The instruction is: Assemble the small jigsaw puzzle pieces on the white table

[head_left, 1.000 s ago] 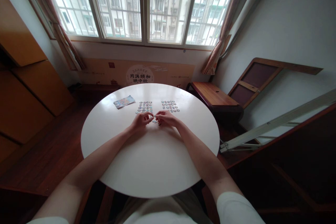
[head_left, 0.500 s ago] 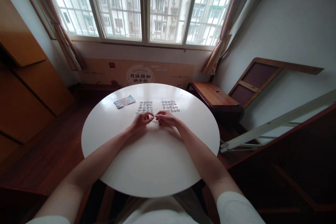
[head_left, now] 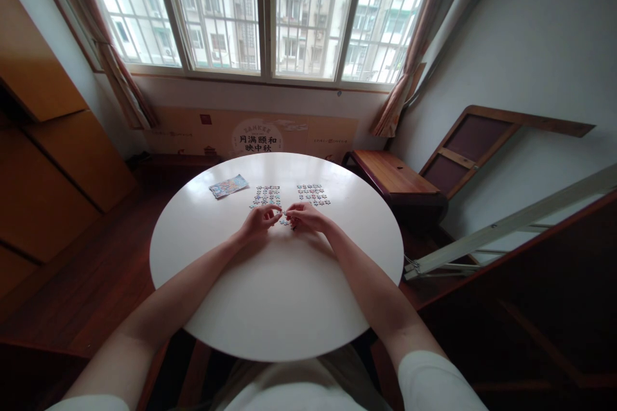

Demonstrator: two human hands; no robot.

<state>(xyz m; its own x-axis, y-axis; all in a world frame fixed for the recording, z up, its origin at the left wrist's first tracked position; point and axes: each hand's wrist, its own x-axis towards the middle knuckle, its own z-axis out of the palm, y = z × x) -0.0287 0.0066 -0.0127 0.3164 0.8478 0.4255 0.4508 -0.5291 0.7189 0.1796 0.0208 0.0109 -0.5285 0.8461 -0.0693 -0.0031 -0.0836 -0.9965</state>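
Observation:
My left hand (head_left: pixel 261 219) and my right hand (head_left: pixel 304 216) meet over the middle of a round white table (head_left: pixel 276 295). Both hands are pinched, fingertips nearly touching, on small jigsaw pieces (head_left: pixel 284 216) held between them. Just beyond the hands lie two groups of loose puzzle pieces, one (head_left: pixel 267 195) on the left and one (head_left: pixel 313 194) on the right. A small printed picture card (head_left: pixel 228 186) lies flat to the left of them.
A barred window (head_left: pixel 263 9) with curtains fills the far wall, above a printed board (head_left: pixel 255 135). A low wooden bench (head_left: pixel 393 174) stands right of the table. Wooden cabinets (head_left: pixel 43 160) line the left. A framed panel (head_left: pixel 475 144) and a long rail (head_left: pixel 511 221) lean at right.
Hardly anything differs. Both hands stay pinched together at the same spot, with only tiny finger shifts.

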